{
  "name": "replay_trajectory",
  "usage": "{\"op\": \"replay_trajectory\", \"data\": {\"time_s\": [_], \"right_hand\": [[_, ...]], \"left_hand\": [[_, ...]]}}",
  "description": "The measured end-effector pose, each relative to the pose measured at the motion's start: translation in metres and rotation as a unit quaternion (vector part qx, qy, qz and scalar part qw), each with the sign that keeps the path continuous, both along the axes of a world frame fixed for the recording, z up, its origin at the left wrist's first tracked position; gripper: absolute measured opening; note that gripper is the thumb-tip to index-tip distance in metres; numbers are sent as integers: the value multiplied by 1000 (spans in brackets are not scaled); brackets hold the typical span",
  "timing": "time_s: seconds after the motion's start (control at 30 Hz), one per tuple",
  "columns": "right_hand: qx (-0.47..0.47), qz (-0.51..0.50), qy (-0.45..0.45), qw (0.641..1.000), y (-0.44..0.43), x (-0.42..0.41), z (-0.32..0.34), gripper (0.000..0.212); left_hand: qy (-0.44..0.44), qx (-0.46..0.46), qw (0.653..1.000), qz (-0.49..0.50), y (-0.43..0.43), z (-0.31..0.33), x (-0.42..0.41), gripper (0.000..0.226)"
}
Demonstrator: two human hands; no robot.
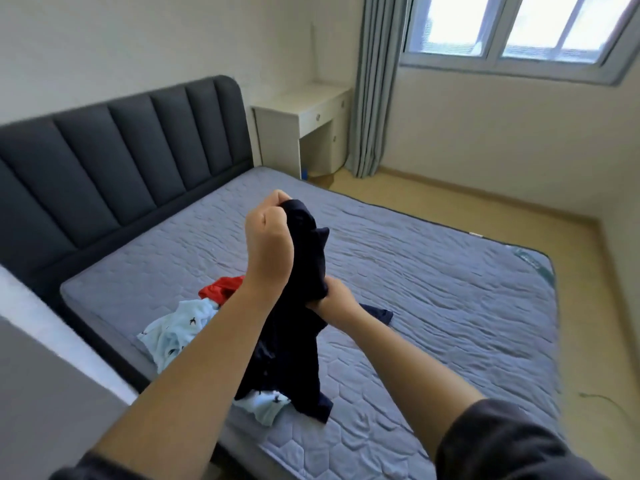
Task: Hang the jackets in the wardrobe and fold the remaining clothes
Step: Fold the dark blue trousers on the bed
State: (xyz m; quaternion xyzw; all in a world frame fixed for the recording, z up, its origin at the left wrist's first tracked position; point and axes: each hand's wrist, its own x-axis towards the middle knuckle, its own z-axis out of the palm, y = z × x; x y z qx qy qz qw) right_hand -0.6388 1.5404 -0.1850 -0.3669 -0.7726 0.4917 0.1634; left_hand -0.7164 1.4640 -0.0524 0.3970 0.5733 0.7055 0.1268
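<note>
My left hand [268,237] is fisted round the top of a dark navy cloth garment [298,358], held up above the grey quilted bed [433,289]. My right hand [334,297] grips it lower down. Its hem drapes onto a pale blue printed garment [173,334] on the bed, with a red cloth garment [223,287] beside it.

A bed [433,271] with a grey quilted mattress fills the middle. Its dark padded headboard [114,161] stands at 9 o'clock against a plain pale wall [138,46]. At 12 o'clock a white desk [304,109] with drawers stands in the corner, with a grey-green curtain [375,91] hanging just beside it. The window [519,29] at 1 o'clock lets in bright daylight. Tan floor [485,209] runs beside the bed from 1 to 3 o'clock.
</note>
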Motion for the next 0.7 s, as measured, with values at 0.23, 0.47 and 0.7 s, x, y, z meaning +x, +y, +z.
{"op": "replay_trajectory", "data": {"time_s": [0.23,0.47,0.7], "right_hand": [[-35,15,139,990,-21,111,54,37],[-53,-111,68,990,-31,173,56,9],[-48,-293,229,927,-7,213,162,36]], "left_hand": [[-64,54,996,-20,-13,100,79,34],[-100,94,988,-71,-8,166,119,21],[-36,-23,999,-26,24,182,78,28]]}}
